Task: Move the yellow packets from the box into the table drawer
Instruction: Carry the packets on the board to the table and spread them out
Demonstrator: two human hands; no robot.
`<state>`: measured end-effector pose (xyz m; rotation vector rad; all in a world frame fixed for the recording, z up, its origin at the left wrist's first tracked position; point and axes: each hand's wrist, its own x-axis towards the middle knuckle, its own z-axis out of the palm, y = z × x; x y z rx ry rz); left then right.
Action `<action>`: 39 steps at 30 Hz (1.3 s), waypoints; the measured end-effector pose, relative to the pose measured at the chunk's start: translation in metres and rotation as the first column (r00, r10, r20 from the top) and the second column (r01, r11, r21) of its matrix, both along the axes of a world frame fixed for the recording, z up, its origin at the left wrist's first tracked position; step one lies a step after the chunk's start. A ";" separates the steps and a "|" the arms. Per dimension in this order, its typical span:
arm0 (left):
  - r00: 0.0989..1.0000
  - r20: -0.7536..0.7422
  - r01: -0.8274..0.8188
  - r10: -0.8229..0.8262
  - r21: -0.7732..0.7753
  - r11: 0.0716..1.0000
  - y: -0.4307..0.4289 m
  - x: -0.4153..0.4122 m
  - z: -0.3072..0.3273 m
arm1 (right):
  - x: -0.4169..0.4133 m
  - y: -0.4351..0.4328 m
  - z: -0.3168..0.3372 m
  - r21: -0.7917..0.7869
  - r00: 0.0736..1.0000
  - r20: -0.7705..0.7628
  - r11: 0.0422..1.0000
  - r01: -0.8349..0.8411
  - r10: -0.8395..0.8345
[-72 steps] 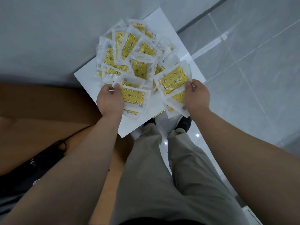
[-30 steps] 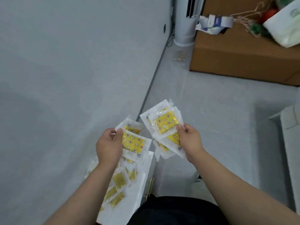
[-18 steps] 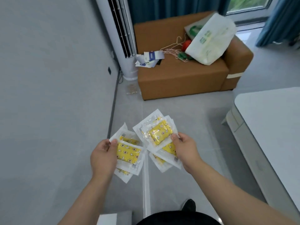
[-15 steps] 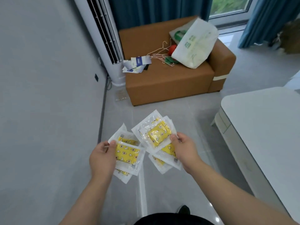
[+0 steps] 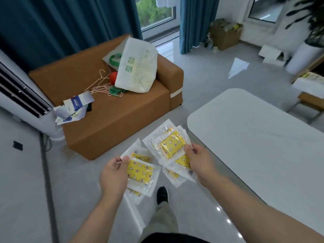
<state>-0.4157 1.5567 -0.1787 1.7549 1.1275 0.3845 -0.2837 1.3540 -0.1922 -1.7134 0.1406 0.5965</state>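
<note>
Both hands carry yellow packets: left hand fingers clamped on one fan, right hand fingers clamped on another, white desk just right of them.

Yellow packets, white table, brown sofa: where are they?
Yellow packets (image 5: 140,171): head view, yellow middle of the left bunch's top packet.
White table (image 5: 254,146): head view, bare top.
Brown sofa (image 5: 131,106): head view, seat cushion.

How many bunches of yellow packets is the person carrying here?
2. The left hand pinches one bunch low and left; the right hand pinches the other bunch higher and right. Packets overlap in each bunch, so some may be hidden.
</note>
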 end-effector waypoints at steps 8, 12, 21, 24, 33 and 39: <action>0.884 -0.092 0.465 -0.459 0.048 0.884 0.048 0.228 0.007 | 0.140 0.012 0.001 0.015 0.914 -0.041 0.915 0.404 -0.403; 0.792 -0.082 0.609 -0.605 0.029 0.793 0.040 0.334 0.004 | 0.194 -0.006 -0.004 -0.016 0.826 -0.041 0.827 0.562 -0.562; 0.594 -0.145 0.802 -0.791 0.025 0.597 -0.039 0.544 -0.032 | 0.346 -0.081 -0.046 -0.051 0.608 -0.062 0.611 0.790 -0.791; 0.527 -0.195 0.846 -0.827 0.026 0.532 -0.067 0.598 -0.032 | 0.397 -0.106 -0.056 -0.061 0.537 -0.115 0.546 0.836 -0.835; 0.375 -0.304 0.915 -0.876 -0.028 0.401 -0.132 0.754 -0.046 | 0.518 -0.161 -0.073 -0.141 0.462 -0.147 0.481 0.865 -0.875; 0.238 -0.373 0.956 -0.897 -0.072 0.283 -0.175 0.858 -0.077 | 0.572 -0.173 -0.095 -0.222 0.321 -0.189 0.359 0.907 -0.928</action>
